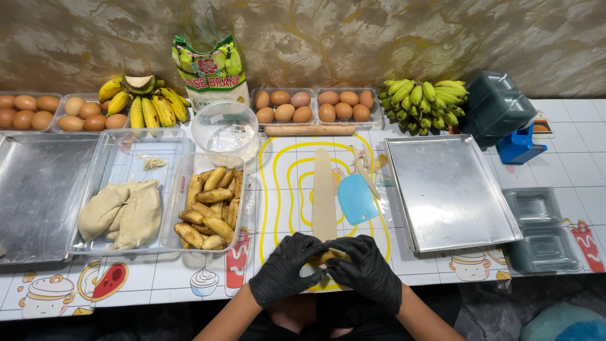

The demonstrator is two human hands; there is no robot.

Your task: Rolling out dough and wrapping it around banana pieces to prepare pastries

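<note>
My left hand [287,268] and my right hand [365,271], both in black gloves, are closed together over the near end of a long flat strip of pale dough [324,196]. A peeled banana piece [328,256] shows between my fingers, partly hidden, with the dough around it. The strip runs away from me over a printed mat [278,183]. A blue scraper [356,197] lies just right of the strip. A clear tub of peeled bananas [210,205] stands left of my hands.
A clear tray with dough lumps [124,211] and a metal tray [38,189] sit at left. Another metal tray [451,189] sits at right, with plastic boxes [540,230] beyond. Eggs [312,106], banana bunches [424,101], a flour bag [210,69], a rolling pin [309,130] line the wall.
</note>
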